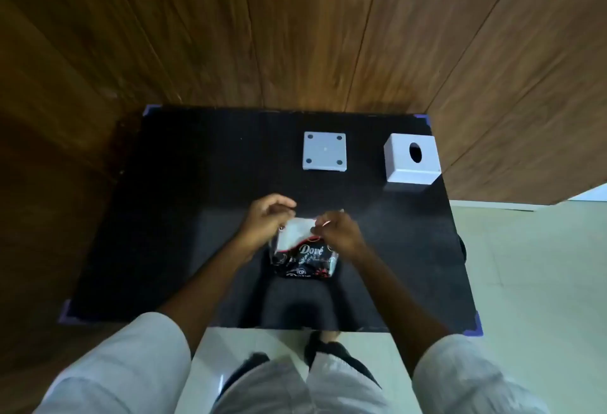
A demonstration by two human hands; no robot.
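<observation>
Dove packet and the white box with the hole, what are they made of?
The Dove packet looks like thin, glossy plastic film: it is crumpled and a bit shiny where the left hand and right hand pinch its top. The white box with the hole looks like hard, matte plastic, perhaps painted wood: flat sides, crisp edges, no shine.

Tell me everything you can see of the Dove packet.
The packet is a crinkled, glossy black pouch, plastic by its look, with white Dove lettering and red marks. White shows at its far end, which looks opened. It is on or just above the black table, near the front. The left hand and right hand pinch that end, one at each side.
</observation>
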